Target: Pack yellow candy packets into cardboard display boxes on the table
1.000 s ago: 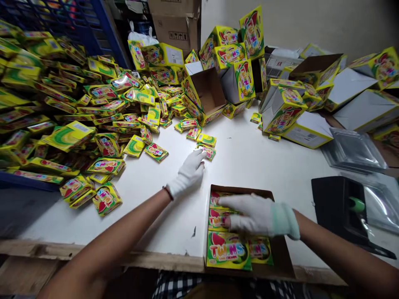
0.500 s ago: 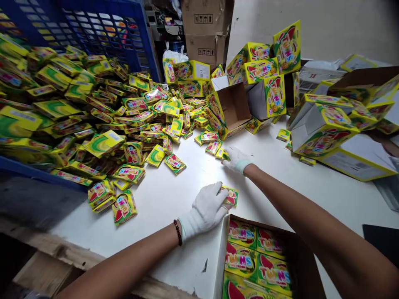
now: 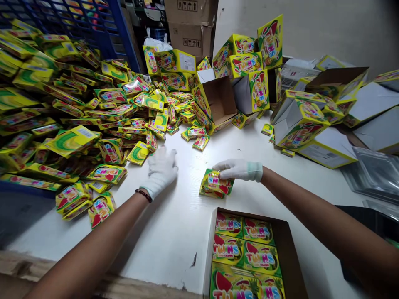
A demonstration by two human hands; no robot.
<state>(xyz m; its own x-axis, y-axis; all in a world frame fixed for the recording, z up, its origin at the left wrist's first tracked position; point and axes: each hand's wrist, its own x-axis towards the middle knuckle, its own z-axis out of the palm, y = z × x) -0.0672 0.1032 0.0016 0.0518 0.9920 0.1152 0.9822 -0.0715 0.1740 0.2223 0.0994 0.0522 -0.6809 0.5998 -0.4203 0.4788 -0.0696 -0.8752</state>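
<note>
Just beyond the open carton (image 3: 289, 249) at the near table edge: right hand (image 3: 240, 169), gloved, fingers (image 3: 222, 166) curled down onto a small stack of yellow packets (image 3: 215, 185) resting on the white table (image 3: 174, 232), gripping its top. Left of that stack, well clear of the carton: left hand (image 3: 160, 170), gloved, blurred, fingers spread wide and empty, nearest the edge of the loose packet heap (image 3: 93, 116). Inside the carton: packets already laid flat in neat rows, two across, filling most of what shows; near end cut off by the frame, so fullness hard to judge. Beyond the carton, far more left than done, by the look of it: the heap barely dented and a cluster of empty display boxes (image 3: 215, 99) waiting at the far side.
</note>
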